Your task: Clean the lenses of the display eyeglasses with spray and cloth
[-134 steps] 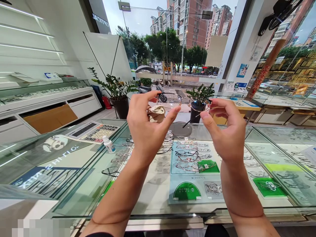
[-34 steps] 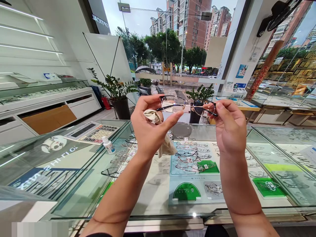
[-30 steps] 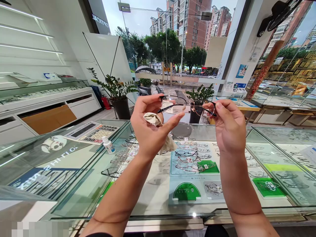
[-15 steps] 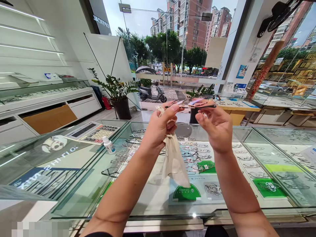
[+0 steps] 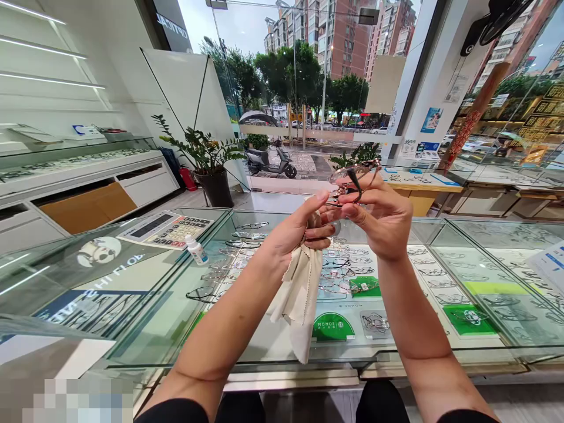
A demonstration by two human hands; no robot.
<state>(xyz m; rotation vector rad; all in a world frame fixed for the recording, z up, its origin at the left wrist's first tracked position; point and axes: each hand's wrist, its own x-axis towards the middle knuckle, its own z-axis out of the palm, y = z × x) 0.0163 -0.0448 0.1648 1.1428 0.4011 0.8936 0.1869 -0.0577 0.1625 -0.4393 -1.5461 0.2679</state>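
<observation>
A pair of eyeglasses (image 5: 353, 178) with thin metal rims and dark temple tips is held up above the glass showcase. My right hand (image 5: 382, 222) pinches it between thumb and fingers from the right. My left hand (image 5: 304, 226) is closed around a cream cleaning cloth (image 5: 300, 288), which hangs down below the palm with a zigzag-cut edge. The left thumb and fingertips reach the near side of the eyeglasses; whether they grip the frame, I cannot tell. Part of the eyeglasses is hidden behind the fingers.
Under the hands, the glass showcase (image 5: 247, 357) holds rows of spectacle frames and a green MOHOE card (image 5: 333, 326). On its left stand a small white bottle (image 5: 196, 251) and a large calculator (image 5: 167, 230). Beyond are a potted plant (image 5: 214, 188) and the window.
The eyeglasses have turned, so the dark temple tip now curves down near my right thumb instead of pointing right. My hands have come closer together, and the cloth hangs lower and further left.
</observation>
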